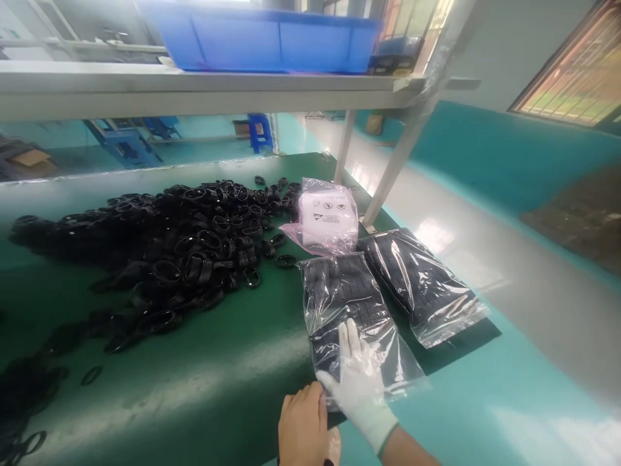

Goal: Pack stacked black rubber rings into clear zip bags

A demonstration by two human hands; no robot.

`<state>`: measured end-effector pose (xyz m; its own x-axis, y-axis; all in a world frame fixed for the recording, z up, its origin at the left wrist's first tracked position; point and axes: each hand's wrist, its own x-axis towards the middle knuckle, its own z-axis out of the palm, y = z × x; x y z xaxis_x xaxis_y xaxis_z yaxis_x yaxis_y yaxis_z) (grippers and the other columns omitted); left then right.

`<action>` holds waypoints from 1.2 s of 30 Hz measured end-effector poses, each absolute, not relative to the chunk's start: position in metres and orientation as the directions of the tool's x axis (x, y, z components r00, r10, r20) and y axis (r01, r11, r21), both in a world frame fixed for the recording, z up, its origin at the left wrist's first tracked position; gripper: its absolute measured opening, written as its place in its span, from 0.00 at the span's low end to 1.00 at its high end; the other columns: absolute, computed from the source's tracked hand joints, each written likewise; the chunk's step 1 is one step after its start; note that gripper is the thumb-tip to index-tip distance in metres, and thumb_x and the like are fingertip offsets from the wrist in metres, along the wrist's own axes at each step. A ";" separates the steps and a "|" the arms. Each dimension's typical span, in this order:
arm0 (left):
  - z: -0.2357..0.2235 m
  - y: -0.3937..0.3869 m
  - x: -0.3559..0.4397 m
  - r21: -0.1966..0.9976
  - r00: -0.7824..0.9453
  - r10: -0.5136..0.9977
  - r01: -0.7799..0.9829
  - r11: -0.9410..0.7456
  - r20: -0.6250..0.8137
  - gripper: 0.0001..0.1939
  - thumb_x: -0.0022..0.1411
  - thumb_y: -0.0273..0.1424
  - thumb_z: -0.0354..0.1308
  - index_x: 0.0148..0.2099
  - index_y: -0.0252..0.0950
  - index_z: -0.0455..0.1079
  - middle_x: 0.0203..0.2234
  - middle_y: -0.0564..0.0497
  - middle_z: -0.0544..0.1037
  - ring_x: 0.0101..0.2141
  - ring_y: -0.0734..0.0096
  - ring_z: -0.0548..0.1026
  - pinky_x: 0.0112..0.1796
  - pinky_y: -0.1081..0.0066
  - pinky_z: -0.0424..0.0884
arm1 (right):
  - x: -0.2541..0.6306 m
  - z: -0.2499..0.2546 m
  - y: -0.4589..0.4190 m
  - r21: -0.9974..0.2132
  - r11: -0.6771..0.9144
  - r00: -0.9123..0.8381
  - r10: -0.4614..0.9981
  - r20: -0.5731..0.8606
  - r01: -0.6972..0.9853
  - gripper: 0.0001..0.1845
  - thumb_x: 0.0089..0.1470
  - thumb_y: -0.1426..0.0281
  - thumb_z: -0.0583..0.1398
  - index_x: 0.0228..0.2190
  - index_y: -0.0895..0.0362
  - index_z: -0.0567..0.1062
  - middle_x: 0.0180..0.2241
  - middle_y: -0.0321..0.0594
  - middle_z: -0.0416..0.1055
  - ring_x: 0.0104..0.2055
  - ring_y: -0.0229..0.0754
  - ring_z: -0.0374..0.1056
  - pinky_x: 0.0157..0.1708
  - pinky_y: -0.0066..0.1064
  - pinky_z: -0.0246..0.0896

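Observation:
A clear plastic bag [339, 285] packed with black ring-shaped pieces lies near the green table's right front edge. My right hand [359, 382], in a white glove, lies flat on the lower part of this bag with its fingers stretched out. My left hand [303, 424], bare, is closed at the bag's lower left corner; its fingertips are partly hidden. A second filled plastic bag [420, 285] rests just to the right, overhanging the table's edge. Behind them sits a pinkish plastic bag [330, 217] with printed symbols on it.
A large heap of black rings [194, 239] spreads over the left and middle of the green table [233, 369]. Above runs a shelf [218, 90] carrying a blue bin [272, 42], with a post [400, 162] at right. A blue stool [261, 133] stands beyond the table.

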<state>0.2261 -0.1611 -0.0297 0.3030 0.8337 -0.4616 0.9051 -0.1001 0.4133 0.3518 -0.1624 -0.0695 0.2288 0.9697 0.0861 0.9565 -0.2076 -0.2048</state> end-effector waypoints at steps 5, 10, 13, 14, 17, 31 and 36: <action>-0.031 -0.157 0.221 0.388 0.370 0.812 0.901 -0.195 -0.452 0.15 0.56 0.21 0.38 0.35 0.38 0.66 0.32 0.51 0.74 0.34 0.67 0.69 0.37 0.67 0.56 | 0.335 -0.078 -0.145 -0.266 -0.273 0.333 0.917 0.218 0.924 0.50 0.49 0.47 0.48 0.59 0.66 0.32 0.62 0.55 0.35 0.57 0.62 0.47 0.50 0.51 0.46; -0.033 -0.151 0.218 0.443 0.448 0.760 0.865 -0.236 -0.470 0.18 0.53 0.19 0.38 0.36 0.39 0.66 0.32 0.52 0.75 0.34 0.68 0.70 0.37 0.68 0.57 | 0.317 -0.075 -0.121 -0.347 -0.387 0.489 0.823 0.288 0.854 0.48 0.51 0.49 0.46 0.59 0.70 0.33 0.61 0.61 0.35 0.57 0.64 0.46 0.50 0.53 0.44; -0.027 -0.147 0.215 0.442 0.455 0.739 0.865 -0.235 -0.497 0.19 0.53 0.19 0.37 0.37 0.40 0.66 0.33 0.52 0.75 0.36 0.67 0.71 0.38 0.67 0.58 | 0.318 -0.073 -0.120 -0.398 -0.352 0.483 0.822 0.301 0.847 0.51 0.47 0.46 0.50 0.59 0.67 0.38 0.61 0.58 0.40 0.55 0.65 0.48 0.49 0.55 0.46; -0.022 -0.145 0.212 0.441 0.456 0.722 0.868 -0.230 -0.521 0.18 0.53 0.20 0.38 0.37 0.40 0.66 0.34 0.52 0.75 0.37 0.67 0.71 0.39 0.67 0.58 | 0.321 -0.072 -0.122 -0.422 -0.338 0.484 0.820 0.307 0.841 0.52 0.45 0.45 0.52 0.59 0.65 0.39 0.60 0.57 0.41 0.55 0.65 0.49 0.49 0.56 0.46; 0.001 -0.133 0.200 0.498 0.470 0.638 0.854 -0.153 -0.611 0.12 0.52 0.27 0.48 0.40 0.42 0.65 0.34 0.55 0.75 0.35 0.68 0.72 0.35 0.70 0.60 | 0.338 -0.073 -0.135 -0.520 -0.237 0.440 0.843 0.310 0.821 0.49 0.47 0.49 0.53 0.59 0.63 0.41 0.60 0.55 0.43 0.58 0.61 0.46 0.51 0.54 0.48; -0.007 -0.016 0.311 0.565 0.614 0.777 0.693 -0.448 -0.137 0.11 0.58 0.31 0.49 0.43 0.44 0.66 0.40 0.56 0.69 0.40 0.72 0.68 0.38 0.72 0.63 | 0.385 -0.086 -0.145 -0.627 -0.182 0.424 0.867 0.262 0.757 0.13 0.56 0.66 0.52 0.40 0.54 0.71 0.36 0.41 0.72 0.39 0.45 0.65 0.41 0.41 0.58; -0.013 -0.012 0.309 0.605 0.622 0.771 0.668 -0.433 -0.135 0.10 0.57 0.29 0.50 0.41 0.43 0.67 0.39 0.56 0.70 0.41 0.73 0.68 0.40 0.73 0.63 | 0.391 -0.081 -0.137 -0.630 -0.182 0.386 0.900 0.202 0.755 0.13 0.57 0.67 0.49 0.37 0.52 0.72 0.35 0.39 0.72 0.39 0.43 0.64 0.41 0.39 0.57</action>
